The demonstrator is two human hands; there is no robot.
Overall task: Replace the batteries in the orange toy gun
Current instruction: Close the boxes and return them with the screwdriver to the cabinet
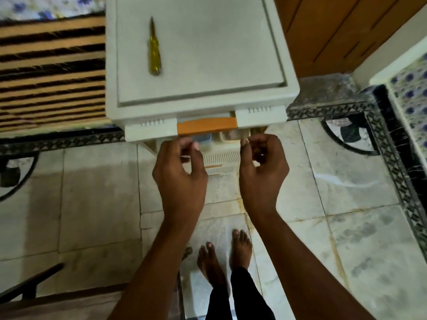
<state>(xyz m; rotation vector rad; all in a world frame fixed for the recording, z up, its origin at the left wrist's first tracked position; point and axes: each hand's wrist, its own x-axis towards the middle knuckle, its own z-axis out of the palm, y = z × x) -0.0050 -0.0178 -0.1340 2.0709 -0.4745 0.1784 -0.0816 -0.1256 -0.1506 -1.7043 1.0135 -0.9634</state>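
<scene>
Atop cabinet (201, 54), unlabelled screwdriver (154, 50)

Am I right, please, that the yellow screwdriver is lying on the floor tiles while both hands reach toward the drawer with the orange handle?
Not quite: the head view shows the yellow screwdriver lying on top of the white drawer cabinet, not on the floor. The left hand and right hand do reach toward the drawer with the orange handle.

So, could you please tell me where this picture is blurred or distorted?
Head view: motion blur smears the screwdriver and the striped mat; the wide lens bends the cabinet edges; the left hand and right hand are fairly sharp.
</scene>
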